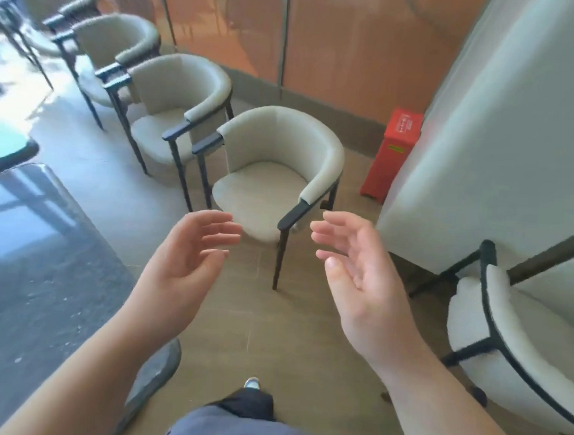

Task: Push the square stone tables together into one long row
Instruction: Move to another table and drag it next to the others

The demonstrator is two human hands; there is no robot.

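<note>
Your left hand [191, 245] and right hand [360, 261], both loose and empty, hover right of the stone table [44, 254]; plant flat palms on its edge.

Five chairs [275, 170], two stone tables [44, 254], one red bin [392, 153]
</note>
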